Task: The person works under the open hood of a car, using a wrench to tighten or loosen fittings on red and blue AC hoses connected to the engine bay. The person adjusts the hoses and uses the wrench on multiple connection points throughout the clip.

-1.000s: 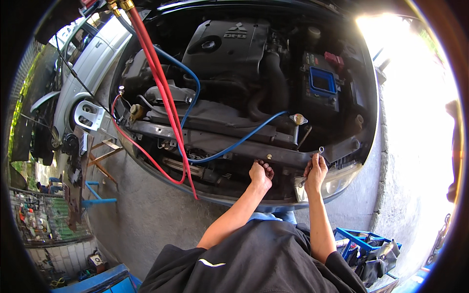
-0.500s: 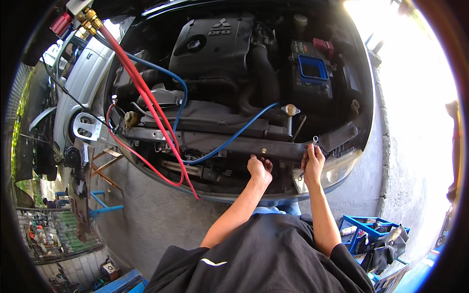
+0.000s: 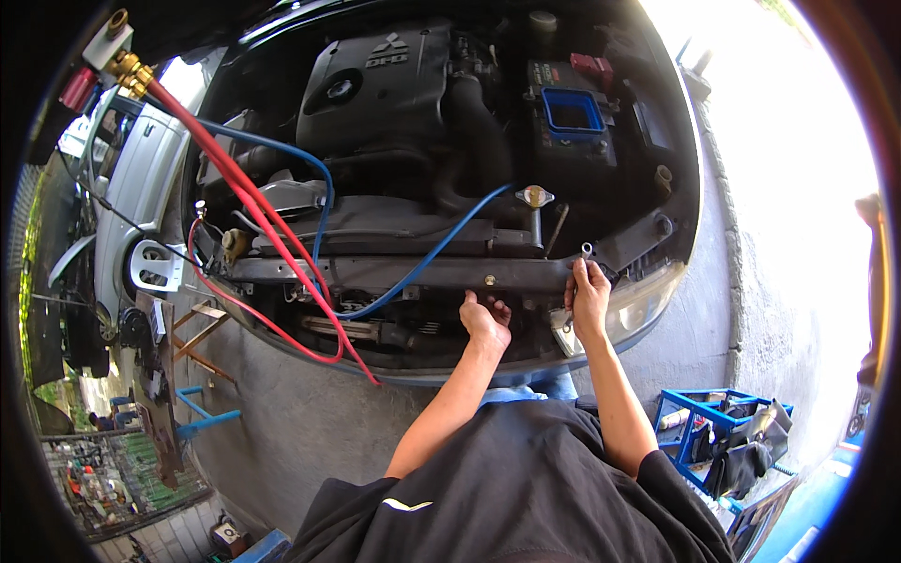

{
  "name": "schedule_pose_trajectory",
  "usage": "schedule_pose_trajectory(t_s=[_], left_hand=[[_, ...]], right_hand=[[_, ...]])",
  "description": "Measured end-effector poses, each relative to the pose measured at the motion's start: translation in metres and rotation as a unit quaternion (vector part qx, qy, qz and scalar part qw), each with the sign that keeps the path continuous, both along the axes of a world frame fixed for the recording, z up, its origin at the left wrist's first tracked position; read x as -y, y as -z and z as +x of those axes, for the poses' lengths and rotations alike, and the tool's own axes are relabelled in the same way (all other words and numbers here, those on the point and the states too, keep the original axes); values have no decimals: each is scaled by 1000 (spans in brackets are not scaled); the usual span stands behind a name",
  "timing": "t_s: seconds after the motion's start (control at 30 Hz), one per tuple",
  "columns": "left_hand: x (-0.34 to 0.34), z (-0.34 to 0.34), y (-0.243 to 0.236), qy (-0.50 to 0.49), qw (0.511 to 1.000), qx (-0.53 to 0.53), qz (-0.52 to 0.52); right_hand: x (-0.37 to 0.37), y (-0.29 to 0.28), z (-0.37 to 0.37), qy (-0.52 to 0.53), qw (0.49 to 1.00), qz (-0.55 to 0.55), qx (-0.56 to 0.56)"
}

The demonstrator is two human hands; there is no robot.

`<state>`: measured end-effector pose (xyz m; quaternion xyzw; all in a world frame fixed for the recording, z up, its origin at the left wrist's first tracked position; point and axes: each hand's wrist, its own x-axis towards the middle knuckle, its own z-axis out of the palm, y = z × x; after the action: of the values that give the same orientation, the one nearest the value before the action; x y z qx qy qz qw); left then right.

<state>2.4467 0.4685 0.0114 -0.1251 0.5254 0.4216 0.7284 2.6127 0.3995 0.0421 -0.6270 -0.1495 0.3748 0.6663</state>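
Note:
My right hand (image 3: 590, 298) is closed round a combination wrench (image 3: 587, 251). Its ring end sticks up above my fingertips and its other end shows below my fingers, near the headlight (image 3: 646, 310). My left hand (image 3: 487, 319) is at the front edge of the radiator support panel (image 3: 432, 273), palm turned up, fingers loosely bent and apart from the thumb. I see nothing in it. A brass-coloured bolt (image 3: 490, 281) sits in the panel just above that hand. Behind the panel is a radiator cap (image 3: 536, 196).
Red hoses (image 3: 251, 195) and a blue hose (image 3: 436, 256) run from a gauge manifold (image 3: 117, 56) across the engine bay. A blue tray (image 3: 573, 113) rests on the battery (image 3: 554, 155). A blue-framed rack (image 3: 699, 405) stands on the right; a white chair (image 3: 153, 266) is at left.
The view has shifted, so the car appears farther left and slightly higher. My right hand still grips the wrench near the headlight; my left hand stays by the bolt, its fingers slightly more spread.

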Motion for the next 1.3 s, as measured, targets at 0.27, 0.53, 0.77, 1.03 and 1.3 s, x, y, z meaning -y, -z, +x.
schedule_pose_trajectory(t_s=[0.27, 0.53, 0.77, 1.03, 1.3], left_hand=[[4, -6, -7, 15, 998, -5, 55], [3, -1, -8, 30, 998, -31, 45], [1, -8, -4, 36, 997, -24, 58], [5, -8, 3, 36, 997, -30, 56], [7, -8, -10, 24, 997, -36, 61]], right_hand=[[-2, -4, -1, -1, 1000, -18, 9], [-1, -6, -2, -2, 1000, -9, 3], [-1, -5, -2, -8, 1000, -13, -2], [-1, -7, -2, -8, 1000, -19, 3], [-1, -8, -2, -6, 1000, -27, 6]])
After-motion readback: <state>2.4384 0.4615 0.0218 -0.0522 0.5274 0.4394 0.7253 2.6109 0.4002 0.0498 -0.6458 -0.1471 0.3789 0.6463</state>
